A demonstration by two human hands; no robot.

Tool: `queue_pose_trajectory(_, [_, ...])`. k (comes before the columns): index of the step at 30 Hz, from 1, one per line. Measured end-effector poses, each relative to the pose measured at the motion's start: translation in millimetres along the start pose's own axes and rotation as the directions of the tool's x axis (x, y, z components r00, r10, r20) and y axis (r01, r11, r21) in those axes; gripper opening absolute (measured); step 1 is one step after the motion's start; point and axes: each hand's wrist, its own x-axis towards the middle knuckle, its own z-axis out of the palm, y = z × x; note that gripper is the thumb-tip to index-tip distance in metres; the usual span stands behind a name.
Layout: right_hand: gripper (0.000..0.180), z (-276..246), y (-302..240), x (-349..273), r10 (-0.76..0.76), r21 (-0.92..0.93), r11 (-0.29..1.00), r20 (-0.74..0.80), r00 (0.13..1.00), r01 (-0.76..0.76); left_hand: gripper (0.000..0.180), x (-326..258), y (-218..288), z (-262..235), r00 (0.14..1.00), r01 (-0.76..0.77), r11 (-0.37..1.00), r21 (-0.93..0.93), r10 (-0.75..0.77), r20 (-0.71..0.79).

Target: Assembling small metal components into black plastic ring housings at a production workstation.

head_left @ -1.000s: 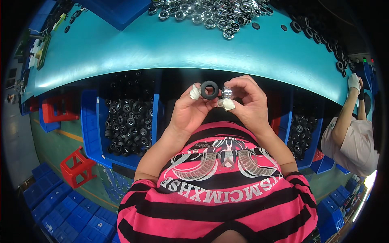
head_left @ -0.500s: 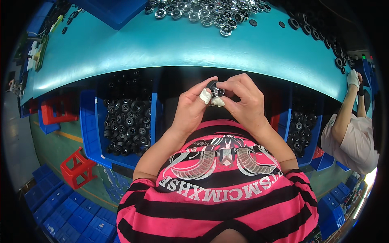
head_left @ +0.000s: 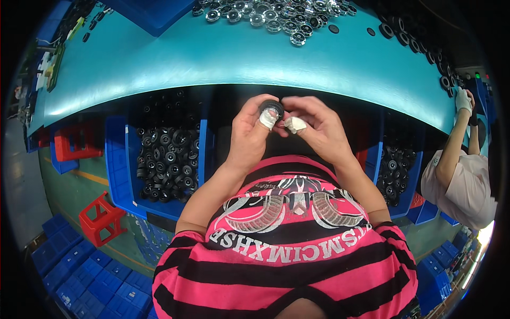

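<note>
In front of my chest my left hand (head_left: 249,130) grips a small black toy-like wheel (head_left: 272,107) between thumb and fingers, its round face tilted up. White tape wraps the left thumb. Close against the wheel's right side is my right hand (head_left: 321,130), its thumb also taped white. The right thumb and index finger stand apart with a dark gap between them, and the fingers are slightly blurred. Whether the right fingertips touch the wheel's edge is hard to see.
A teal table (head_left: 212,64) curves ahead, bearing clear-rimmed discs (head_left: 273,25), black rings (head_left: 404,38) and a blue bin (head_left: 154,16). Bins of black wheels (head_left: 167,165) flank me below its edge. A red stool (head_left: 102,217) stands left; a gloved co-worker (head_left: 459,175) is at right.
The wheel has turned so its face points up and has shifted slightly left in my left hand. My right thumb and fingers have loosened and drawn apart from it.
</note>
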Motion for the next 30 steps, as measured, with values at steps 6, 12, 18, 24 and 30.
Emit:
queue_pose_trajectory(6, [0.039, 12, -3, -4, -0.200, -0.260, 0.946, 0.004, 0.980, 0.194, 0.025, 0, -4, 5, 0.992, -0.126, 0.984, 0.123, 0.129, -0.016])
queue_pose_trajectory(12, [0.041, 18, 2, -7, -0.203, -0.332, 0.926, -0.037, 0.979, 0.179, 0.021, -2, -18, 1, 0.962, -0.223, 0.910, 0.350, 0.264, -0.073])
queue_pose_trajectory(18, [0.039, 19, 3, -1, -0.156, -0.388, 0.913, -0.044, 0.987, 0.127, 0.024, 5, -20, -8, 0.982, -0.153, 0.950, 0.273, 0.178, -0.067])
queue_pose_trajectory(24, [0.034, 2, 15, 5, 0.032, -0.167, 0.985, -0.101, 0.994, -0.048, 0.041, 3, -10, -6, 0.997, 0.028, 0.994, 0.105, -0.035, 0.074])
queue_pose_trajectory(30, [0.036, 5, 8, 0, -0.006, -0.029, 1.000, 0.008, 1.000, 0.006, 0.037, 3, 0, 1, 0.998, 0.068, 0.984, 0.163, -0.070, 0.008])
